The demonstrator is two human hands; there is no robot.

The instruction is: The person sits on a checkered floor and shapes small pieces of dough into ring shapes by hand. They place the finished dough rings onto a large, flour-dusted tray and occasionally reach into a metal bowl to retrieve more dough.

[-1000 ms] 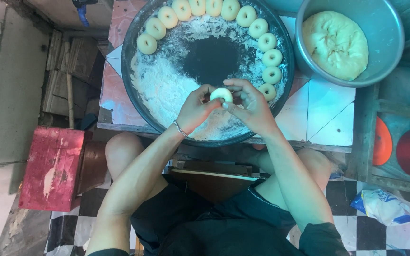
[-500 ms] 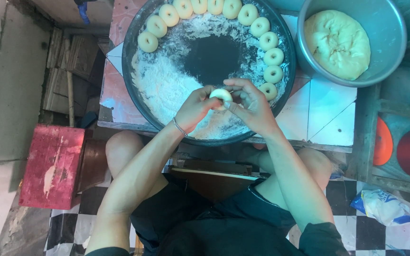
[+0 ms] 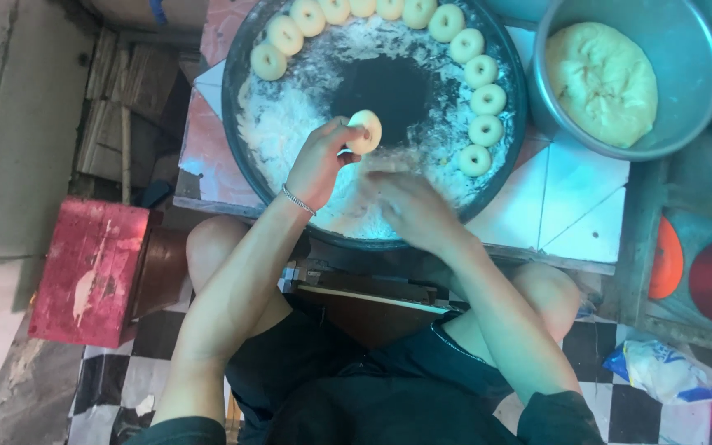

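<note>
One dough ring (image 3: 365, 131) is pinched in the left hand (image 3: 320, 162) fingers above the floured round tray (image 3: 245, 66); right hand (image 3: 409, 208) is blurred, finger state undeterminable.

My dough ring (image 3: 365, 131) looks soft, smooth and matt. My pan (image 3: 237, 99) is dark metal dusted with rough white flour (image 3: 282, 124). My bowl (image 3: 686, 58) is dull grey metal; the tabletop (image 3: 570, 198) is glossy tile.
</note>
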